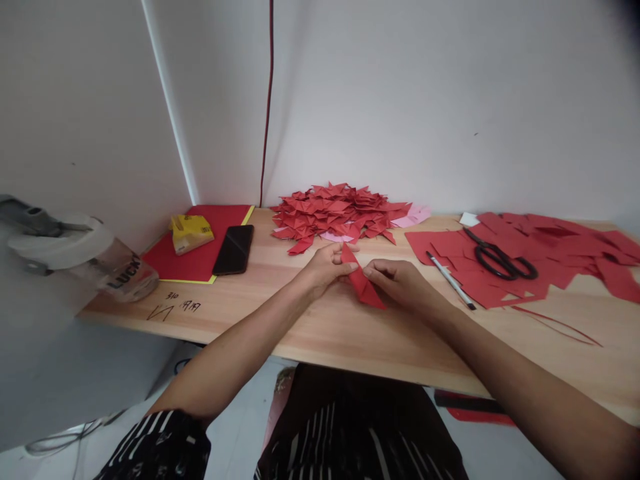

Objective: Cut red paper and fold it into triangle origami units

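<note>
Between my two hands, above the front half of the table, is a folded piece of red paper (367, 288) with pointed ends, slanting down to the right. My left hand (327, 268) pinches its upper part, thumb on the near face. The fingers of my right hand (393, 275) are closed against the paper's right edge; their tips are partly hidden. Just beyond my hands lies a heap of folded red paper pieces (335, 210), with some pink paper (416, 215) at its right side.
On the right, flat red paper sheets (525, 287) carry black-handled scissors (500, 260) and a pen (451, 280). Thin red strips (560, 323) lie nearer. On the left are a black phone (234, 250), a yellow packet (191, 233) and a clear cup (120, 270). A wall stands behind.
</note>
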A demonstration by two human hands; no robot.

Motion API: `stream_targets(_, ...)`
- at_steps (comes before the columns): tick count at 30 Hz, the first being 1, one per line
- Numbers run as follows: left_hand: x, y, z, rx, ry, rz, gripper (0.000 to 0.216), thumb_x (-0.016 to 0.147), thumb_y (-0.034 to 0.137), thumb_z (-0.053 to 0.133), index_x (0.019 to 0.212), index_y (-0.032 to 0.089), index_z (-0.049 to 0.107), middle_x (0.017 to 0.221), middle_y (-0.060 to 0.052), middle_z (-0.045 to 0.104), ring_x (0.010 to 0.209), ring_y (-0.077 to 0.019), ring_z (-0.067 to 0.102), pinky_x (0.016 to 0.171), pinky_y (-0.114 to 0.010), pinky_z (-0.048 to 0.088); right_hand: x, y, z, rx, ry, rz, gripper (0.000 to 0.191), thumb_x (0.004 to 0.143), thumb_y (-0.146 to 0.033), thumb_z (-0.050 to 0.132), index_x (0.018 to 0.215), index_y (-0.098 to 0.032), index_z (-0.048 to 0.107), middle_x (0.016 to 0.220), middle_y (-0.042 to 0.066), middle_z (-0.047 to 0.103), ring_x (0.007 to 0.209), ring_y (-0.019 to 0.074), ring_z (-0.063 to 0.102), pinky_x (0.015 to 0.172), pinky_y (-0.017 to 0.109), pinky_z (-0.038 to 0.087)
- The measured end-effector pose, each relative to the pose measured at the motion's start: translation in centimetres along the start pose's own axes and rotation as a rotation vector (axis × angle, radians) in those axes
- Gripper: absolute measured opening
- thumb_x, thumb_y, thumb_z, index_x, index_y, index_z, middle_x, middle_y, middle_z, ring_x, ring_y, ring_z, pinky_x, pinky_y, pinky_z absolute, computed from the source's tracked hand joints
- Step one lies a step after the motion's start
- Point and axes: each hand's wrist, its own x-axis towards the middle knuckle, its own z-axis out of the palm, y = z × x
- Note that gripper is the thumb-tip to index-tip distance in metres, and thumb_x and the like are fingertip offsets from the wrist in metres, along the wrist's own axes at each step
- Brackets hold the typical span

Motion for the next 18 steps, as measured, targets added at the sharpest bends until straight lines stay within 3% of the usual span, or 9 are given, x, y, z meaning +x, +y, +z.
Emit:
stream_targets(5,-0.5,1.1,-0.3,-0.135,-0.142,-0.125,0.058,0.057,0.018,0.086,0.108,0.013,0.058,0.071,0.002,0.062,0.064,-0.0089,0.061,0.066,-0.023,0.048,-0.2,-0.1,-0.4,-0.119,0.199,-0.123,0.013,0.091,-0.029,0.05,0.085,-0.021,0.058,0.079,0.002,0.061,0.065,0.0148,0.052,0.059,0.028,0.041)
stream_targets(9,-0.7,1.5,-0.4,-0.18,-0.219,-0.153,0.055,0.058,0.017,0.087,0.105,0.016,0.059,0.082,-0.001,0.065,0.069,-0.0095,0.062,0.065,-0.022,0.046,-0.1,0.0,-0.8,-0.144,0.208,-0.398,0.017,0.091,-0.025,0.054,0.106,-0.025,0.062,0.11,0.009,0.062,0.104,0.0228,0.056,0.085,0.038,0.048)
stream_targets(11,-0.8,1.5,-0.2,-0.195,-0.241,-0.159,0.053,0.058,0.016,0.087,0.102,0.017,0.059,0.083,-0.003,0.065,0.072,-0.0111,0.063,0.065,-0.021,0.046,-0.1,-0.1,-0.8,-0.15,0.189,-0.464,0.017,0.092,-0.024,0.054,0.104,-0.027,0.065,0.112,0.009,0.061,0.112,0.0241,0.054,0.093,0.043,0.046)
stream_targets(15,-0.9,1.4,0.1,-0.213,-0.239,-0.182,0.051,0.054,0.014,0.088,0.097,0.018,0.061,0.084,-0.005,0.066,0.073,-0.0128,0.063,0.064,-0.022,0.046,-0.3,-0.3,-0.6,-0.167,0.174,-0.482,0.013,0.091,-0.026,0.057,0.098,-0.027,0.067,0.108,0.008,0.063,0.106,0.0245,0.058,0.09,0.044,0.049)
stream_targets(18,-0.7,1.0,-0.1,-0.121,-0.214,-0.172,0.052,0.059,0.019,0.086,0.104,0.017,0.06,0.083,-0.005,0.066,0.07,-0.0119,0.063,0.063,-0.023,0.046,-0.4,-0.3,-0.7,-0.2,0.189,-0.479,0.011,0.091,-0.027,0.056,0.093,-0.027,0.067,0.104,0.008,0.066,0.103,0.0246,0.059,0.089,0.044,0.047)
